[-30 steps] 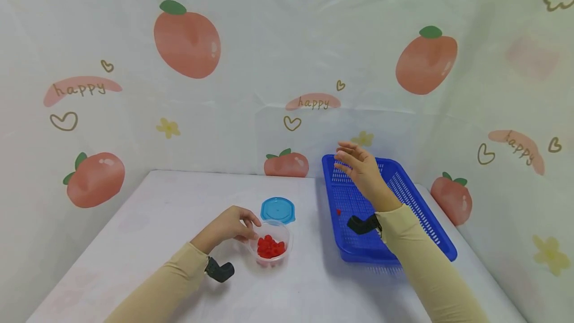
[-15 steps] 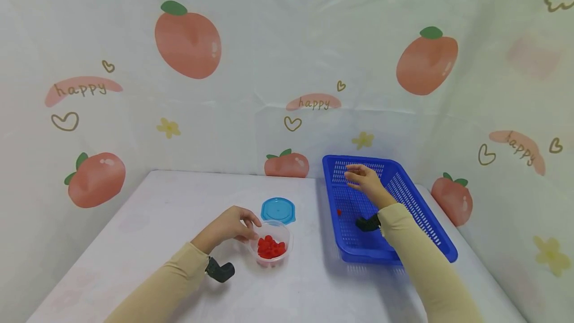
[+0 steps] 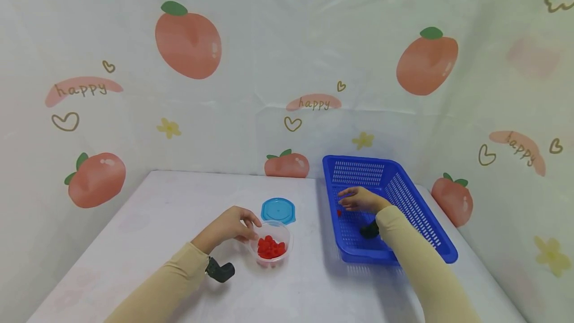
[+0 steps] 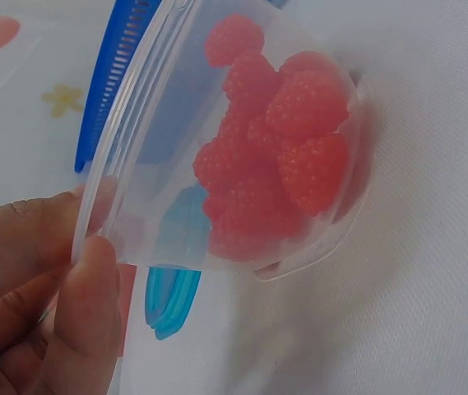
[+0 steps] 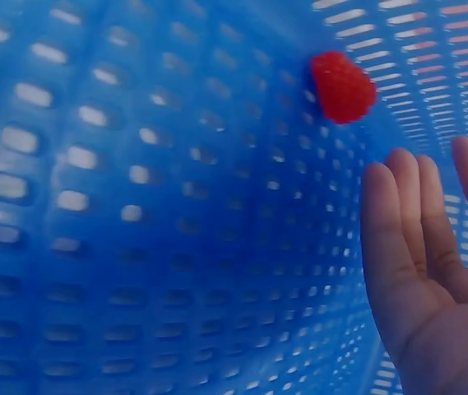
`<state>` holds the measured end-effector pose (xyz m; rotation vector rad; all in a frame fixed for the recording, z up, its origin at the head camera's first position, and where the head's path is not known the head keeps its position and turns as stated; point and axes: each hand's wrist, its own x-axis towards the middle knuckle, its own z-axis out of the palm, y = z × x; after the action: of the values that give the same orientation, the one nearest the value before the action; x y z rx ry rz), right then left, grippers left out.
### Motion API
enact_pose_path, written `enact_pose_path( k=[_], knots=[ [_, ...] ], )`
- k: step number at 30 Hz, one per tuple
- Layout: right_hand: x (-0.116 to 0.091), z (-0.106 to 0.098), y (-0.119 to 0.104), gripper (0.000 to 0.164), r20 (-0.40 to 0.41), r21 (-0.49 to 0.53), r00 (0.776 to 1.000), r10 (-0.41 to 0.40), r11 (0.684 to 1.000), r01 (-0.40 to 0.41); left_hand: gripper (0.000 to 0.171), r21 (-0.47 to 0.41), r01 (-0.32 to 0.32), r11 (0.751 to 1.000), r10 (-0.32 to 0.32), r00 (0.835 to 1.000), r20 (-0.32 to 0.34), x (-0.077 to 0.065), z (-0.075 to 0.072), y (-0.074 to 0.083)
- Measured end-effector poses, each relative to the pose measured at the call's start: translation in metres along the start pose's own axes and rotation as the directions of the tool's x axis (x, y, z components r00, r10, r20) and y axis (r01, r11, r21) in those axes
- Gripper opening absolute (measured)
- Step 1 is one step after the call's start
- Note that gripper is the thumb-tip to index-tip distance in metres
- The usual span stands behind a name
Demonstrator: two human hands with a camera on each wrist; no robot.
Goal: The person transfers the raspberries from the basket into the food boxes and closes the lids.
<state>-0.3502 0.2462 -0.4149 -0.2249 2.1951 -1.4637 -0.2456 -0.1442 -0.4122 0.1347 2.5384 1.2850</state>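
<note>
My left hand (image 3: 230, 225) pinches the rim of a clear plastic container (image 4: 164, 152) between thumb and fingers. Inside the container lie several red raspberries (image 4: 258, 140), heaped at its bottom. My right hand (image 3: 358, 199) reaches down inside the blue plastic basket (image 3: 396, 253), its fingers extended and holding nothing. One raspberry (image 5: 343, 87) lies in the basket, by its left side in the head view. In the right wrist view that raspberry is just beyond the fingertips (image 5: 379, 177), apart from them.
A translucent blue lid (image 3: 278, 210) lies flat on the white table (image 3: 179, 196) behind the container. The basket's raised, slotted walls surround the right hand. A printed white cloth (image 3: 233, 88) hangs behind the table and along its sides.
My right hand has come down from above the far part of the basket to inside it, near the raspberry. The left hand and container have stayed in place.
</note>
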Motion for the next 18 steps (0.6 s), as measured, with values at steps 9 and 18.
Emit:
enact_pose_path(
  k=[9, 18],
  knots=[
    [-0.001, 0.01, 0.005, 0.031, 0.056, -0.093, 0.994, 0.098, 0.991, -0.093, 0.02, 0.003, 0.009, 1.0, -0.009, 1.0, -0.002, -0.002, 0.0, 0.002],
    [-0.001, 0.015, 0.004, 0.021, 0.055, -0.143, 0.994, 0.094, 0.986, -0.085, 0.019, 0.001, 0.01, 1.0, -0.01, 1.0, -0.002, -0.002, 0.001, 0.001]
  ],
)
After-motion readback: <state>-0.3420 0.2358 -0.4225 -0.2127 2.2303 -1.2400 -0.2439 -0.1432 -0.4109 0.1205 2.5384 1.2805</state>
